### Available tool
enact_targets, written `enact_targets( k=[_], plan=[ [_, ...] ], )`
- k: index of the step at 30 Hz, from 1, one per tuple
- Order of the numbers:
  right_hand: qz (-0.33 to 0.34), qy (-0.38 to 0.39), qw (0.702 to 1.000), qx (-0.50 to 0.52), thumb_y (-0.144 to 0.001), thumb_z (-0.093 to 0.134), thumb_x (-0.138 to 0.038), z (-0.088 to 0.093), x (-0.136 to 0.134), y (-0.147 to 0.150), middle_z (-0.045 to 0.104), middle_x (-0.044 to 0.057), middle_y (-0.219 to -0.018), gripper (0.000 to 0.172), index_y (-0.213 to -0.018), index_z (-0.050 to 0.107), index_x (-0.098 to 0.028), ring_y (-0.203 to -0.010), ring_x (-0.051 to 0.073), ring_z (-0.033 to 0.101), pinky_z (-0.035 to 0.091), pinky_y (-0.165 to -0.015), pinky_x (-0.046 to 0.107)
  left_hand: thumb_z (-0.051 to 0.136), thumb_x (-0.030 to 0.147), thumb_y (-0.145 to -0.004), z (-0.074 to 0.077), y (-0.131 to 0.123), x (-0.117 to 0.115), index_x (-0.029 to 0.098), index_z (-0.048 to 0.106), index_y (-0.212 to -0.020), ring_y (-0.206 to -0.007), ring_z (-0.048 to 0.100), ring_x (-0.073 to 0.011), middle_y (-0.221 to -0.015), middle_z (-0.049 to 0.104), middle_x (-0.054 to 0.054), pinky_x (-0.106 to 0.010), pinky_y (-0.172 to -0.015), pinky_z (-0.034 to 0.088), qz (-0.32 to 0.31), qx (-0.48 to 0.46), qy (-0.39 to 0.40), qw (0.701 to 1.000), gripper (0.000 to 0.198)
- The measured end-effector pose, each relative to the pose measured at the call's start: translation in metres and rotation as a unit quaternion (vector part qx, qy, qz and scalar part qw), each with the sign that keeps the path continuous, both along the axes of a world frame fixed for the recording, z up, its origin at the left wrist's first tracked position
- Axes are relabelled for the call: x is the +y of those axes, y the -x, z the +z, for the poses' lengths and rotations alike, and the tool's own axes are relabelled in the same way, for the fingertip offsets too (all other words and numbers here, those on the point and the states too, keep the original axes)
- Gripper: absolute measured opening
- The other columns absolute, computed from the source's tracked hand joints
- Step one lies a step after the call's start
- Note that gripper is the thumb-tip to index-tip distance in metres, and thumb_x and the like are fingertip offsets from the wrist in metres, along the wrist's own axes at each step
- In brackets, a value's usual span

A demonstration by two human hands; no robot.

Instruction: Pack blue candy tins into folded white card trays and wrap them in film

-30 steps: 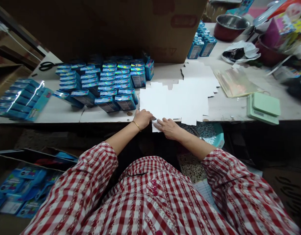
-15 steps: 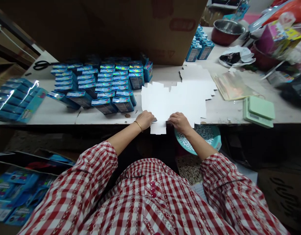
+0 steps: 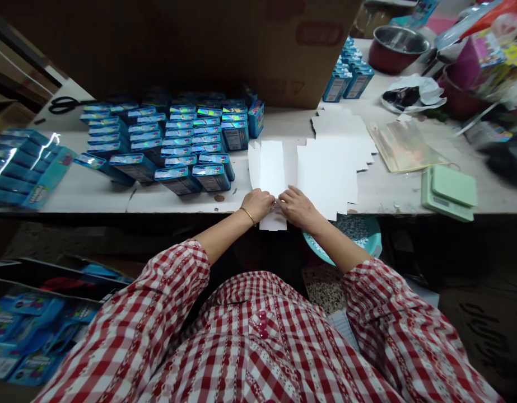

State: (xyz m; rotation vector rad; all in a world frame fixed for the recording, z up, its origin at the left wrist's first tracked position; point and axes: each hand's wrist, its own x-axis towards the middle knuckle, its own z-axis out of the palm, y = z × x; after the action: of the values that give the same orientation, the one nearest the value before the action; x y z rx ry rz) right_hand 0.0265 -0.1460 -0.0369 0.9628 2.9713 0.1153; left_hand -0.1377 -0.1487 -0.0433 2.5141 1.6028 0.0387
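Note:
A white cardboard box blank lies at the table's front edge, its end flap hanging over. Its two long sides are raised along the creases. My left hand is closed on its left side near the front, a thin bangle at the wrist. On its right side, my right hand pinches the card, fingertips almost meeting those of my left. My hands partly hide the front flaps. More flat white blanks lie spread in a pile just to the right.
Rows of small blue boxes stand at the left, with scissors behind. A large brown carton blocks the back. At the right are a green scale, plastic sleeves and a metal bowl. A turquoise basin sits below the edge.
My hands have come together over the front of the blank. Its long sides, flat before, now stand folded up. The view has shifted slightly.

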Motion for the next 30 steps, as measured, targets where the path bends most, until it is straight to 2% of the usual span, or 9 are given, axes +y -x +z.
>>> enact_targets(
  k=[2,4,6,9,12,16,20,25,30],
  plan=[
    [0.005,-0.024,0.999,0.045,-0.076,0.061,-0.041,-0.006,-0.013,-0.008,0.052,0.017,-0.124,0.056,-0.122,0.052,-0.009,-0.125,0.035,0.032,0.019,-0.105,0.053,0.043,0.031,-0.088,0.003,0.001,0.001,0.018,0.069,-0.094,-0.084,0.060,-0.0239,-0.088,0.068,-0.010,-0.032,-0.068,0.041,-0.006,0.000,0.013,1.000,0.030],
    [0.005,-0.032,0.997,0.071,-0.069,0.067,-0.041,-0.014,-0.023,-0.016,0.037,0.017,-0.140,0.074,-0.132,0.042,-0.010,-0.134,0.038,0.015,0.008,-0.108,0.060,0.041,0.032,-0.089,0.005,0.001,0.002,0.019,0.069,-0.096,-0.086,0.060,-0.0238,-0.090,0.068,-0.010,-0.032,-0.068,0.042,-0.012,0.008,0.019,1.000,0.031],
    [0.011,-0.025,0.995,0.092,-0.071,0.066,-0.034,-0.022,-0.026,-0.021,0.030,0.014,-0.145,0.072,-0.134,0.038,-0.013,-0.137,0.037,0.011,0.008,-0.108,0.061,0.042,0.030,-0.088,0.007,0.001,0.003,0.018,0.069,-0.093,-0.087,0.061,-0.0234,-0.091,0.068,-0.010,-0.031,-0.068,0.042,-0.017,0.016,0.019,1.000,0.030],
    [-0.032,-0.018,0.983,0.181,-0.079,0.055,-0.027,-0.032,-0.020,-0.023,0.029,0.011,-0.146,0.051,-0.128,0.045,-0.018,-0.138,0.032,0.012,0.025,-0.106,0.056,0.044,0.027,-0.086,0.010,0.001,0.006,0.018,0.070,-0.088,-0.086,0.061,-0.0225,-0.090,0.069,-0.010,-0.029,-0.067,0.041,-0.022,0.009,0.031,0.999,0.028],
    [-0.100,-0.003,0.953,0.286,-0.084,0.045,-0.021,-0.040,-0.012,-0.016,0.035,0.009,-0.143,0.029,-0.110,0.056,-0.021,-0.135,0.026,0.025,0.040,-0.099,0.049,0.046,0.028,-0.084,0.014,0.003,0.012,0.020,0.071,-0.086,-0.082,0.061,-0.0204,-0.088,0.069,-0.008,-0.027,-0.064,0.040,-0.028,-0.010,0.058,0.998,0.026],
    [-0.169,0.022,0.909,0.381,-0.085,0.039,-0.018,-0.049,-0.011,-0.001,0.044,0.012,-0.134,0.021,-0.093,0.059,-0.019,-0.126,0.022,0.041,0.044,-0.097,0.041,0.046,0.027,-0.081,0.025,0.008,0.023,0.021,0.072,-0.084,-0.072,0.060,-0.0146,-0.083,0.071,-0.004,-0.023,-0.060,0.036,-0.034,-0.037,0.109,0.993,0.027],
    [-0.248,0.053,0.840,0.480,-0.083,0.040,-0.018,-0.053,-0.018,0.011,0.036,0.013,-0.137,0.025,-0.102,0.055,-0.019,-0.127,0.022,0.038,0.044,-0.096,0.041,0.039,0.032,-0.085,0.034,0.013,0.028,0.015,0.071,-0.080,-0.064,0.056,-0.0124,-0.074,0.069,-0.004,-0.022,-0.057,0.033,-0.074,-0.055,0.148,0.985,0.037],
    [-0.245,0.134,0.752,0.597,-0.078,0.043,-0.015,-0.050,-0.025,0.017,0.020,0.008,-0.146,0.052,-0.128,0.036,-0.026,-0.134,0.019,0.026,0.046,-0.094,0.036,0.051,0.022,-0.077,0.035,0.015,0.031,0.018,0.068,-0.087,-0.075,0.059,-0.0139,-0.081,0.069,-0.002,-0.021,-0.062,0.036,-0.101,-0.022,0.168,0.980,0.020],
    [-0.243,0.188,0.744,0.593,-0.077,0.044,-0.018,-0.048,-0.025,0.011,0.018,0.007,-0.148,0.059,-0.133,0.030,-0.027,-0.135,0.019,0.024,0.043,-0.098,0.036,0.056,0.025,-0.078,0.029,0.008,0.035,0.018,0.061,-0.101,-0.085,0.059,-0.0178,-0.094,0.067,-0.006,-0.024,-0.069,0.040,0.017,-0.005,0.161,0.987,0.025]
  ],
)
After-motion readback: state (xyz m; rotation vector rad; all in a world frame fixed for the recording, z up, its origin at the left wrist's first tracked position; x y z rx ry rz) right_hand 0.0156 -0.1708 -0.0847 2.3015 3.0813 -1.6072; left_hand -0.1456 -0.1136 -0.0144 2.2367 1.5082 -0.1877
